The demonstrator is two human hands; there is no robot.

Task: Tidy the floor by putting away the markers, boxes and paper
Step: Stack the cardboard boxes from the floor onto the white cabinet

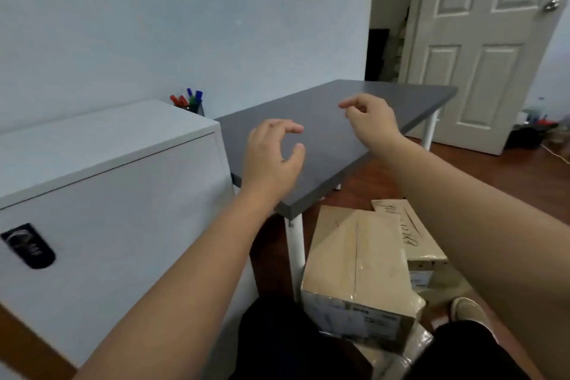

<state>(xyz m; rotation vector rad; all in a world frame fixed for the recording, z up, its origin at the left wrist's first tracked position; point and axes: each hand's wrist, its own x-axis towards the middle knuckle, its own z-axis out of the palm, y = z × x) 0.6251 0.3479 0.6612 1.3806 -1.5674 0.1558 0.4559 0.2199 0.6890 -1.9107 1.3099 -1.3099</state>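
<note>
Both my hands are raised over the grey table (336, 133) and hold nothing. My left hand (271, 154) has loosely curled fingers above the table's near corner. My right hand (370, 117) hovers a little farther back, fingers also loosely bent. Several coloured markers (188, 99) stand in a dark cup at the back of the table, against the wall. A large cardboard box (354, 259) sits on the floor beside the table leg. Behind it lies a second cardboard box (410, 231) with black writing on top, partly hidden by my right forearm.
A white cabinet (101, 182) with a black lock plate stands at the left, touching the table. A white door (481, 40) is open at the back right, with clutter (539, 126) on the wood floor beside it. My legs and a shoe (468, 311) are below.
</note>
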